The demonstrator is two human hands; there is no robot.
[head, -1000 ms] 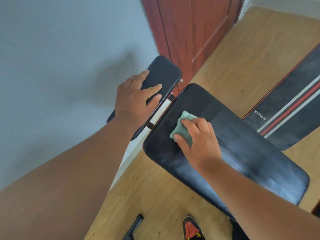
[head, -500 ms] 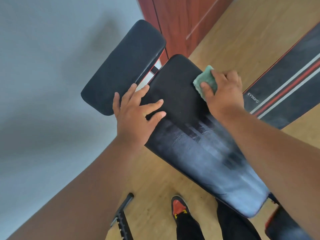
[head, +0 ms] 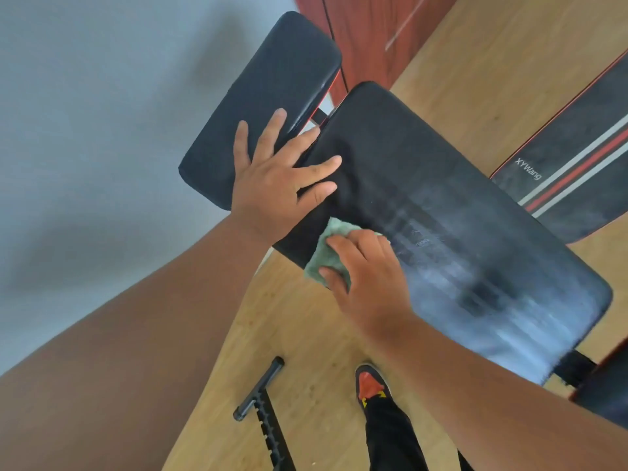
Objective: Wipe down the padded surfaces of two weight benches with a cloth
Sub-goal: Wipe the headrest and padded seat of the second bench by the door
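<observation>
Head view looks down on a black back pad (head: 441, 205) of a weight bench, with a smaller seat pad (head: 265, 96) just beyond it across a narrow gap. The left hand (head: 275, 185) lies flat with fingers spread, bridging that gap: palm and thumb on the seat pad, fingertips on the back pad. The right hand (head: 370, 277) presses a green cloth (head: 326, 256) against the pad's near edge, thumb and fingers curled over the cloth's bunched top. Part of the cloth hangs past the edge, above the wooden floor (head: 306, 334).

Pale streaks cover the pad's lower half, so much of it likely remains unwiped. A stroke running further off the edge could drag the cloth off the pad and leave the rim untouched. The left fingers near the gap could get nipped if the pads shift under pressure. The second bench (head: 577, 158), striped and marked XYWang, lies well apart to the right, and its dull surface suggests it has not yet been wiped. A black frame bar (head: 265, 409) lies on the floor near the red shoe (head: 372, 384), a likely trip point.
</observation>
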